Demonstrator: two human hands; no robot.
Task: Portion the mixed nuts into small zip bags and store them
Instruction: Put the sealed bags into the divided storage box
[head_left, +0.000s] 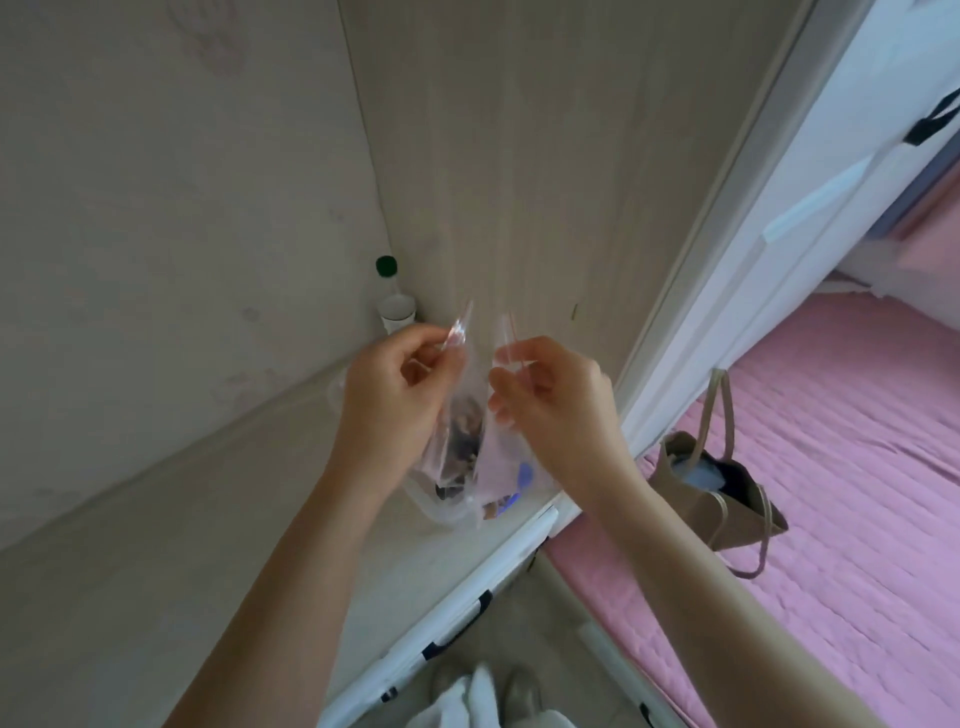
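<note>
Zip bag (467, 415), pinched at its top between left hand (392, 395) and right hand (558, 400): motion-blurred, contents only a dark brown smear with no single nut separable, and the state of its red-lined strip cannot be told. Behind it on the worktop (208, 519), a clear container (441, 512) is mostly covered by the bag and wrists, the blue and brown bits inside unreadable. The green-capped bottle (395, 306) is hidden below its shoulder by the left hand; black strap (935, 122) cut by right edge, white-socked feet (472, 696) by bottom edge.
</note>
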